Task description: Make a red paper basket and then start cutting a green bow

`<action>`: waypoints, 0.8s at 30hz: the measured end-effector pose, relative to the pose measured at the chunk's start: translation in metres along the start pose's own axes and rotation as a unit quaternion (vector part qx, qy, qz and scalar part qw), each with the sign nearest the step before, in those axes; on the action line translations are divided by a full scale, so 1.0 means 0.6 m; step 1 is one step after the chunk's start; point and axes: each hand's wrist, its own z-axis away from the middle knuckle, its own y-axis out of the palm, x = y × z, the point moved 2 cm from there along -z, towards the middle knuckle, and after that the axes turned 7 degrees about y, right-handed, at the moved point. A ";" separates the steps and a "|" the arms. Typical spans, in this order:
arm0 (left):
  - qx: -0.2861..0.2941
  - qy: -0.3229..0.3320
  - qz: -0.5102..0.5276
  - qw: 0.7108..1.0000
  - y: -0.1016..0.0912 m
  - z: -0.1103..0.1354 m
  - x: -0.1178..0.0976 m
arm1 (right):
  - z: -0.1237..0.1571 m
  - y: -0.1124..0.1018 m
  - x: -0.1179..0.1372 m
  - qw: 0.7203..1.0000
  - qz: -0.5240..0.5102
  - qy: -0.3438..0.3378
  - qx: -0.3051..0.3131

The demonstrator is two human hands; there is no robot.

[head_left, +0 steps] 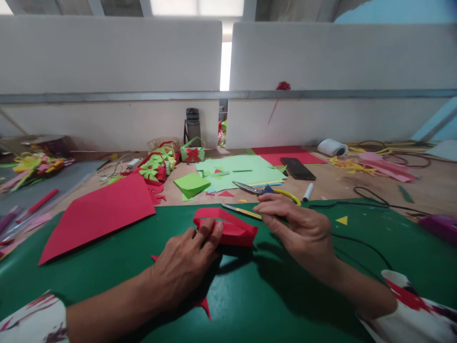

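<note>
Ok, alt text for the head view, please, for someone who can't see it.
The left hand touches a folded red paper box on a smooth green mat. The right hand is beside a thin, yellow-handled craft knife, its grip unclear. Beyond lie yellow-handled metal scissors and flat pale green paper sheets.

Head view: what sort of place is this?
Probably a papercraft workspace: flat pale-green paper sheets, yellow-handled metal scissors, and a red folded-paper piece touched by the person's left hand.

Red folded-paper box (240, 238), hollow, over the green mat (285, 300), slim yellow-handled knife (250, 214) just beyond.
</note>
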 end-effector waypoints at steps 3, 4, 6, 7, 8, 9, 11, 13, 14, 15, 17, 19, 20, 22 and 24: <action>-0.022 -0.005 0.000 1.000 0.001 -0.004 0.001 | 0.005 -0.002 -0.008 0.996 0.057 0.065 0.022; -0.028 -0.007 -0.001 1.000 0.001 -0.005 0.000 | 0.007 -0.001 -0.008 0.994 0.074 0.072 0.043; -0.034 -0.009 -0.002 0.999 0.001 -0.005 -0.002 | 0.012 0.001 -0.006 0.989 0.096 0.079 0.082; -0.037 -0.010 -0.005 0.999 0.000 -0.005 -0.003 | 0.014 0.002 -0.006 0.986 0.104 0.085 0.096; -0.042 -0.011 -0.011 0.999 -0.001 -0.004 -0.005 | 0.015 0.003 -0.006 0.984 0.111 0.094 0.106; -0.049 -0.012 -0.018 0.999 -0.003 -0.005 -0.007 | 0.016 0.004 -0.007 0.981 0.117 0.104 0.114; -0.059 -0.012 -0.034 0.998 -0.008 -0.007 -0.011 | 0.017 0.008 -0.014 0.975 0.117 0.130 0.138; -0.065 -0.011 -0.046 0.997 -0.014 -0.012 -0.015 | 0.017 0.015 -0.023 0.969 0.094 0.159 0.164; -0.064 -0.010 -0.051 0.997 -0.017 -0.015 -0.017 | 0.017 0.019 -0.027 0.966 0.076 0.176 0.171; -0.060 -0.007 -0.056 0.997 -0.020 -0.018 -0.019 | 0.017 0.022 -0.031 0.965 0.061 0.191 0.170; -0.053 0.004 -0.070 0.996 -0.024 -0.025 -0.021 | 0.017 0.025 -0.036 0.967 0.054 0.203 0.148; -0.052 0.015 -0.083 0.995 -0.027 -0.030 -0.023 | 0.017 0.024 -0.035 0.971 0.065 0.194 0.123; -0.055 0.013 -0.087 0.995 -0.028 -0.032 -0.023 | 0.017 0.023 -0.033 0.973 0.069 0.187 0.116; -0.053 0.000 -0.086 0.995 -0.027 -0.035 -0.022 | 0.017 0.020 -0.031 0.974 0.059 0.185 0.118; -0.038 -0.014 -0.079 0.996 -0.025 -0.037 -0.022 | 0.018 0.019 -0.031 0.973 0.043 0.187 0.127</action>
